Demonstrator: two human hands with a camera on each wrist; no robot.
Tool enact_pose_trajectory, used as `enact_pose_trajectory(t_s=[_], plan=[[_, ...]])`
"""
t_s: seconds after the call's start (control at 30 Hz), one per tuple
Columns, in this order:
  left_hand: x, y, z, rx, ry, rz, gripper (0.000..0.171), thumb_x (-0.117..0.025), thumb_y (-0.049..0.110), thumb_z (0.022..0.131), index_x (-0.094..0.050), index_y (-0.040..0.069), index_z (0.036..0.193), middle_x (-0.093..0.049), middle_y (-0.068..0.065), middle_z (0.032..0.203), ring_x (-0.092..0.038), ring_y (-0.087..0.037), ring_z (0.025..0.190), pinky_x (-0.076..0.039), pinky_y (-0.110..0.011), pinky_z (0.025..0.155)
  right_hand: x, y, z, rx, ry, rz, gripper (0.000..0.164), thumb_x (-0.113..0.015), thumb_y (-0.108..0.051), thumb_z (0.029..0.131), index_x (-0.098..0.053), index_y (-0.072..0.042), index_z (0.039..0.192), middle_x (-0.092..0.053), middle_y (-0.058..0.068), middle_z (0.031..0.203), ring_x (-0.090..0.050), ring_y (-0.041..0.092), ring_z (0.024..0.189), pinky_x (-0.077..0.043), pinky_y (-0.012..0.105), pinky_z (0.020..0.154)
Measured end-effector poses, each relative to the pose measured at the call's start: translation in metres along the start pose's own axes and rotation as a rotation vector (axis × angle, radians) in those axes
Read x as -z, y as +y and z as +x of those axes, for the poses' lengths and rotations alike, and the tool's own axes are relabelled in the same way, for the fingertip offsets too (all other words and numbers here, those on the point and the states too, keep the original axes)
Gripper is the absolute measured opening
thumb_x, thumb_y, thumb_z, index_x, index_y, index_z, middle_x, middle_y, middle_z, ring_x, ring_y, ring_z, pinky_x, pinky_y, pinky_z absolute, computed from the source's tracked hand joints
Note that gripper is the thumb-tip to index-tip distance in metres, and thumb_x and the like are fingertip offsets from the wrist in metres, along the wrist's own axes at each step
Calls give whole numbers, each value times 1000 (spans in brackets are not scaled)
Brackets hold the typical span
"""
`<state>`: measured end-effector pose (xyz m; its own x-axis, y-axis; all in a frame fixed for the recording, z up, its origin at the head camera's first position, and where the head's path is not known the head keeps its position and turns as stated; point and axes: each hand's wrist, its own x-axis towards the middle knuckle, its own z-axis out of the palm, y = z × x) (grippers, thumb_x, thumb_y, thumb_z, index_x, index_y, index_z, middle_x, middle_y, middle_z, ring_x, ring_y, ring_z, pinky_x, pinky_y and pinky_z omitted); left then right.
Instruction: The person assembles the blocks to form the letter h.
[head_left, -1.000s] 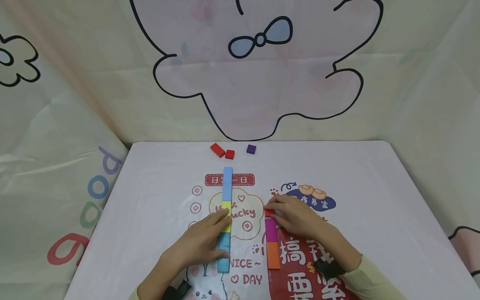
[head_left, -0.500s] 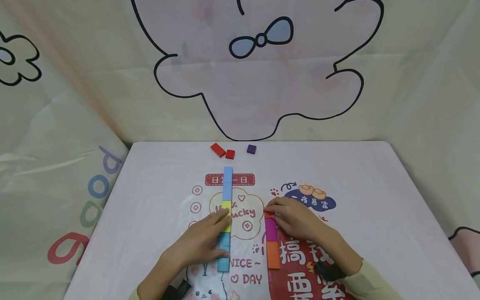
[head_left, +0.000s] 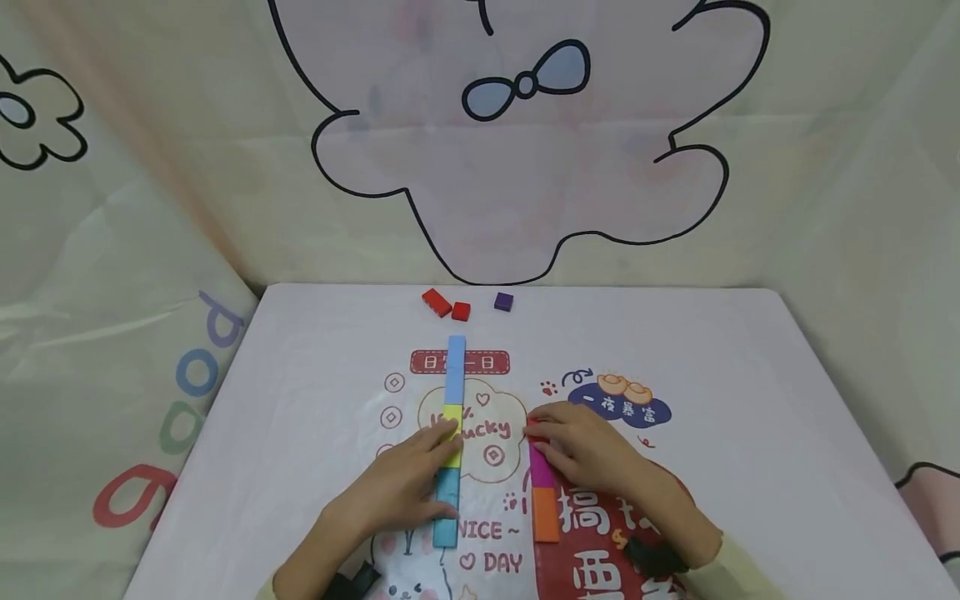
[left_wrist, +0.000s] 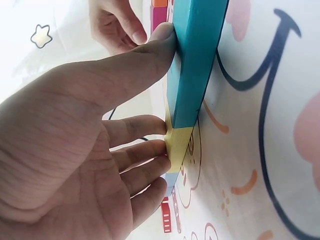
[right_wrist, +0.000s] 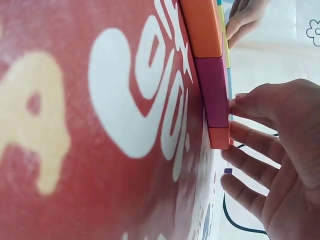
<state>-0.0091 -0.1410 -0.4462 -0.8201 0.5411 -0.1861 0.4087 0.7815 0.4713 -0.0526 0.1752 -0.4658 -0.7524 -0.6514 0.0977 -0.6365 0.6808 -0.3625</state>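
Observation:
On the left, a straight row of blocks runs away from me: teal (head_left: 446, 533), yellow (head_left: 453, 457) and light blue (head_left: 454, 383). My left hand (head_left: 397, 487) rests along its left side, fingertips on the yellow part and thumb against the teal. Parallel to it on the right is a shorter row of orange (head_left: 545, 515), magenta (head_left: 541, 473) and red (right_wrist: 219, 138) blocks, end to end. My right hand (head_left: 592, 446) lies at its far end, largely covering the red block in the head view. In the right wrist view its thumb touches the magenta block and fingertips meet the red one.
Two loose red blocks (head_left: 437, 302) and a dark purple block (head_left: 504, 302) lie near the back edge of the white table (head_left: 675, 333). Printed pictures and lettering cover the tabletop's middle. A cloth backdrop (head_left: 225, 125) stands behind the table.
The red block has slid toward me, closing its gap to the magenta block. My right hand has shifted slightly toward me, its thumb now beside the magenta block. My left hand stays put.

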Motion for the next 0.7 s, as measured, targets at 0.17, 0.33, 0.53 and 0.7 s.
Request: enact_pose_trajectory(t_s=[0.17, 0.33, 0.53, 0.7], plan=[[-2, -2, -4, 4, -6, 5, 94, -90, 50, 80, -51, 16, 158, -42, -6, 170, -42, -33, 158, -48, -54, 119, -2, -4, -5, -48, -43, 35, 42, -75, -30, 99, -72, -19, 138, -69, 1, 142, -66, 24, 133, -58, 48, 108], [-1, -3, -5, 5, 1, 7, 95, -91, 51, 79, -51, 16, 158, -42, -6, 170, -41, -33, 158, -47, -54, 120, -2, -7, -8, -98, -11, 65, 47, -76, -32, 98, -68, -21, 142, -65, 0, 148, -63, 25, 137, -56, 52, 110], [-1, -3, -3, -1, -3, 4, 95, -90, 52, 79, -50, 16, 158, -41, -6, 171, -41, -34, 158, -47, -55, 120, -1, -11, -9, -100, 20, 90, 49, -78, -33, 95, -68, -24, 143, -62, 1, 152, -61, 27, 140, -58, 53, 107], [-1, -1, 1, -3, 0, 16, 95, -90, 53, 79, -50, 17, 158, -42, -6, 170, -40, -33, 159, -47, -54, 120, 5, -13, -11, -100, 15, 73, 50, -79, -35, 95, -68, -26, 142, -60, -1, 155, -58, 26, 143, -57, 54, 109]])
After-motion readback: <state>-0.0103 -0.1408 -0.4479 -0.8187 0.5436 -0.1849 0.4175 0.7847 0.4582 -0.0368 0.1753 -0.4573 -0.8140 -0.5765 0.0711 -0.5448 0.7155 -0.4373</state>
